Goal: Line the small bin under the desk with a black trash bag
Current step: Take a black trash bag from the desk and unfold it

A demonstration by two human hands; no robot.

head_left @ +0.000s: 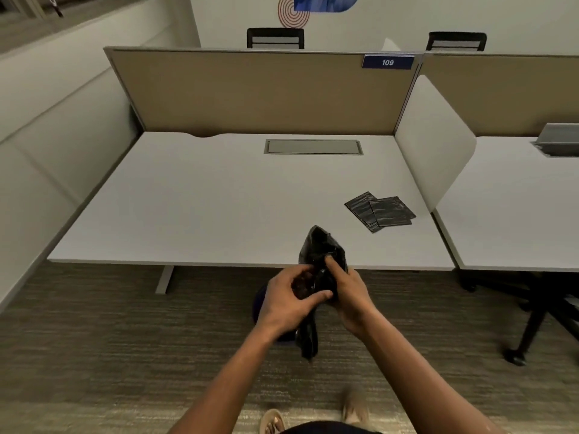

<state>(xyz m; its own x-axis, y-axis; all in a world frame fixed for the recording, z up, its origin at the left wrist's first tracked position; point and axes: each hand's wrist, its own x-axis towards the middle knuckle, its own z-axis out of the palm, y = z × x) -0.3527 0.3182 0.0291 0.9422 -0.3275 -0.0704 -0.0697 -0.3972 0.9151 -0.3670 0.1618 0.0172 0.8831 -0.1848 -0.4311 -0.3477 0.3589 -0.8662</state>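
Note:
A crumpled black trash bag (322, 245) is held in front of the desk's near edge, part of it sticking up and a tail hanging down below my hands. My left hand (286, 296) grips its left side with thumb and fingers. My right hand (351, 289) pinches it from the right, forefinger pressed into the plastic. Behind my hands, on the floor, a small dark blue bin (260, 303) is mostly hidden; only its left edge shows.
Two folded black bags (380, 211) lie on the white desk (203, 208) at the right. A beige partition stands behind the desk. A desk leg (166, 278) is at the left, an office chair base (539, 314) at the right. My feet show on the carpet below.

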